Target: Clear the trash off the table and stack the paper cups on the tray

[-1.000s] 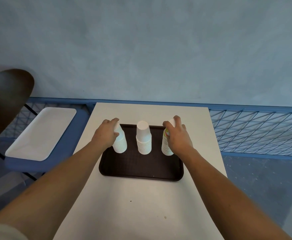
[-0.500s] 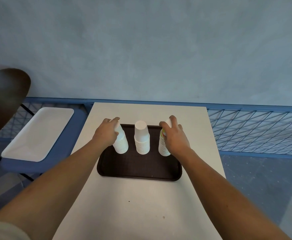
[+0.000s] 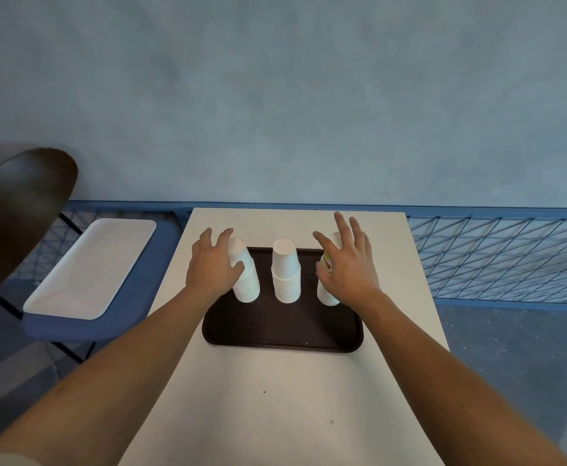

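Three upside-down stacks of white paper cups stand in a row on the far half of a dark brown tray (image 3: 282, 334) on the white table (image 3: 285, 398). The left stack (image 3: 247, 280) leans slightly; my left hand (image 3: 213, 264) is beside it, fingers spread, thumb touching its side. The middle stack (image 3: 286, 270) stands free. The right stack (image 3: 326, 290), with a yellow-green print near its top, is largely hidden behind my right hand (image 3: 346, 260), whose fingers are spread wide and lifted off it.
A white rectangular tray (image 3: 90, 270) rests on a blue seat left of the table. A dark brown chair back (image 3: 13, 213) sits at far left. Blue wire mesh railing (image 3: 504, 260) runs along the right and back, against a blue-grey wall.
Both hands have opened: the fingers that were wrapped around the left and right cup stacks have spread and come away from them. The stacks stay standing on the tray.
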Demonstrator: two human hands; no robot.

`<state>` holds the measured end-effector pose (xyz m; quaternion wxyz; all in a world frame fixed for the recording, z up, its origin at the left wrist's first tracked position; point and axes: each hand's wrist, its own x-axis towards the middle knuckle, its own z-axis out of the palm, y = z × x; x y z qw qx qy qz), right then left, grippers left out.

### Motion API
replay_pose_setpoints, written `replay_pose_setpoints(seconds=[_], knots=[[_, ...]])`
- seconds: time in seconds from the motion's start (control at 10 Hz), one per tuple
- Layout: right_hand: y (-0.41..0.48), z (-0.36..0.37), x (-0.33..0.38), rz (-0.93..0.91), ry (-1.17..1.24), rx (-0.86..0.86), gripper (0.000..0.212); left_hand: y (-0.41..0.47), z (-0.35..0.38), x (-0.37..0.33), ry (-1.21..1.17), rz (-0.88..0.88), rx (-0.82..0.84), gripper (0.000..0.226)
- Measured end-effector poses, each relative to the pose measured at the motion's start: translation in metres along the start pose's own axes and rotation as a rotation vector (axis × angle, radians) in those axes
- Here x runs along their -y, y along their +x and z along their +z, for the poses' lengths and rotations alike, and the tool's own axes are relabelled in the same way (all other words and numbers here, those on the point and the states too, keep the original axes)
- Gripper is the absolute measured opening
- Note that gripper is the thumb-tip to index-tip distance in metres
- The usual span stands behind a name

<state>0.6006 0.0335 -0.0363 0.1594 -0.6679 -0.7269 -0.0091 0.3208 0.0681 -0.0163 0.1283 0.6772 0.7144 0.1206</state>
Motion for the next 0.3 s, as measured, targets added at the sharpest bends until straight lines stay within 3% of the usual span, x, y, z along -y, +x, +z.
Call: replay_pose_setpoints(seconds=[0.3], knots=[[-0.057, -0.013, 0.068, -0.131, 0.130, -0.254, 0.027, -0.040, -0.039, 0.045, 0.021, 0.134, -0.104, 0.069]])
